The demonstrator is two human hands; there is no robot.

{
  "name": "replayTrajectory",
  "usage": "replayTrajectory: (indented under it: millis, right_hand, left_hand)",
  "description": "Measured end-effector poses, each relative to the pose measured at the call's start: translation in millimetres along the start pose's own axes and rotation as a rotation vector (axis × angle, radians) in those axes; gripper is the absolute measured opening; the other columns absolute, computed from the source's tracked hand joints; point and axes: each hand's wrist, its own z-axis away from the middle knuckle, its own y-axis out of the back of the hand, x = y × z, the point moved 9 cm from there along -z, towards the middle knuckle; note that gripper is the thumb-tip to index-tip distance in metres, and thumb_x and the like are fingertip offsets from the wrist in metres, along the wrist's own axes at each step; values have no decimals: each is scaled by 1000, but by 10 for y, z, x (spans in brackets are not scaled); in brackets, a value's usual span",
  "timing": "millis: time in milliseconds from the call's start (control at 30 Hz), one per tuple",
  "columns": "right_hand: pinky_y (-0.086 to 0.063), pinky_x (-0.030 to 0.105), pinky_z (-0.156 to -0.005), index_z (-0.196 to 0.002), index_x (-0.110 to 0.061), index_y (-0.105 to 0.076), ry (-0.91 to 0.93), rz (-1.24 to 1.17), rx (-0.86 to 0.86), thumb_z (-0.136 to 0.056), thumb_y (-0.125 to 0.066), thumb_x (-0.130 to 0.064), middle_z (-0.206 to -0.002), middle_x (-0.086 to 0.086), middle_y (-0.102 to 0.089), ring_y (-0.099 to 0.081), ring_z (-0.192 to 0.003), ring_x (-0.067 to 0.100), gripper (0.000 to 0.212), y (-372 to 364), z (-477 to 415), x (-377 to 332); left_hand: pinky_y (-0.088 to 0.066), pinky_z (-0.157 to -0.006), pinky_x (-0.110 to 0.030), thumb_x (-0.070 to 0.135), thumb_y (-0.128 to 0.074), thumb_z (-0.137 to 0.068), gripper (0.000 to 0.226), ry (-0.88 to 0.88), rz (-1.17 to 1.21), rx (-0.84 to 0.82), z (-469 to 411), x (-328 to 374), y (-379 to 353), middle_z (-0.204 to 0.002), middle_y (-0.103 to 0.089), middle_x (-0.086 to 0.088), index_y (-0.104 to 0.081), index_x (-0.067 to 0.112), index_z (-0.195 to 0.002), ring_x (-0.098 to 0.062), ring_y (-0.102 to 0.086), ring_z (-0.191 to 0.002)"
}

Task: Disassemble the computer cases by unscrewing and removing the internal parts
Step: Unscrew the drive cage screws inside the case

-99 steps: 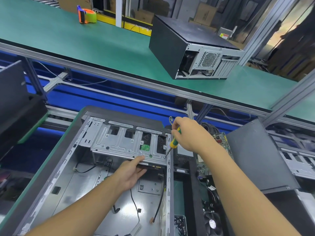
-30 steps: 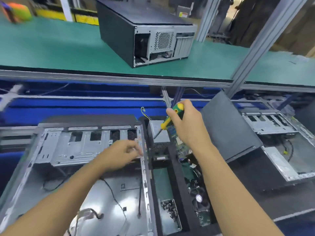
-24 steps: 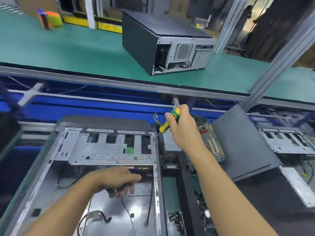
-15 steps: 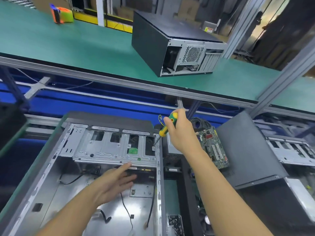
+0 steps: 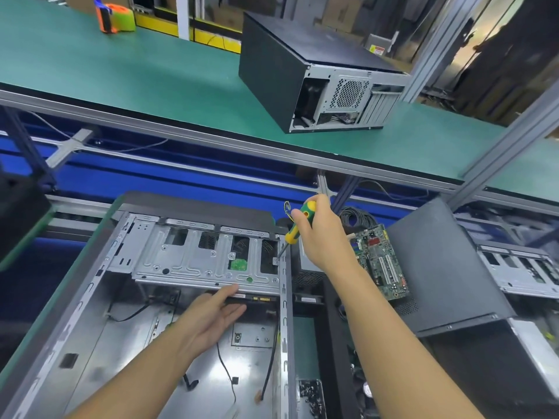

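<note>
Grey steel computer case [image 5: 121, 343] lies open on the bench. Left hand [image 5: 208, 316] is inside it, empty, straight fingertips touching the drive cage [image 5: 187, 261] near edge. Right hand [image 5: 323, 237] grips a yellow-green screwdriver [image 5: 292, 234], tip at the cage's right corner. Beyond, 1 closed case [image 5: 272, 71] sits on a green shelf [image 5: 151, 71].

Electronics dismantling workshop, set up as a factory line: long green-matted worktops [image 5: 151, 71] run on aluminium-profile frames [image 5: 508, 146]. An open computer case [image 5: 121, 343] lies gutted beside a loose motherboard [image 5: 379, 261] and a tray of screws [image 5: 310, 394]. A closed black computer case [image 5: 317, 71], a tape dispenser [image 5: 115, 15] and cardboard boxes [image 5: 332, 13] stand beyond.
</note>
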Motion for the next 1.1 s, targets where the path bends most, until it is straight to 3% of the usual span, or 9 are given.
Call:
replayTrajectory:
  millis: [233, 367, 467, 600, 733, 1100]
  right_hand:
    - [-33, 24, -52, -106, -17, -41, 5, -5, 12, -105, -49, -37, -81, 0, -60, -53, -59, 4, 21, 13, -2, 10]
    - [-37, 30, -54, -107, -15, -41, 5, 0, 7, -105, -48, -37, -88, 7, -62, -54, -70, 19, 23, 3, -2, 0]
    - [-38, 30, -55, -107, -17, -40, 3, -6, 6, -104, -48, -38, -88, 5, -62, -56, -72, 21, 22, -7, 12, 2]
    - [-37, 29, -54, -107, -18, -40, 1, 1, 8, -104, -48, -39, -84, 3, -59, -54, -67, 16, 22, -24, 22, 9]
    - [-41, 35, -57, -106, -15, -41, 3, 14, 5, -104, -48, -38, -84, 6, -59, -54, -70, 23, 24, -20, 25, -3]
    - [-43, 33, -59, -106, -16, -40, 8, 12, 4, -104, -48, -37, -91, 7, -60, -57, -79, 27, 23, -21, 29, -47]
  left_hand:
    - [-62, -71, -38, 9, -84, -63, 120, 2, 9, -1, -15, -4, 15, -151, -37, -23, -10, 3, -157, -38, -53, -125]
    - [-61, -71, -38, 7, -81, -75, 106, -1, 14, 2, -32, -10, 16, -147, -38, -20, -12, 3, -156, -37, -55, -121]
    - [-60, -74, -39, 6, -77, -83, 96, 4, 10, 1, -44, -22, 24, -138, -42, -17, -14, 1, -155, -36, -57, -117]
    - [-59, -75, -39, 5, -76, -84, 95, 5, 12, 3, -41, -23, 29, -143, -42, -22, -13, 0, -155, -37, -57, -120]
    - [-58, -76, -40, 4, -76, -84, 96, 6, 16, 3, -35, -23, 21, -149, -37, -22, -12, 2, -156, -37, -54, -122]
    - [-60, -71, -39, 3, -77, -82, 99, 11, 27, 10, -9, -20, 10, -155, -30, -21, -11, 3, -157, -38, -49, -129]
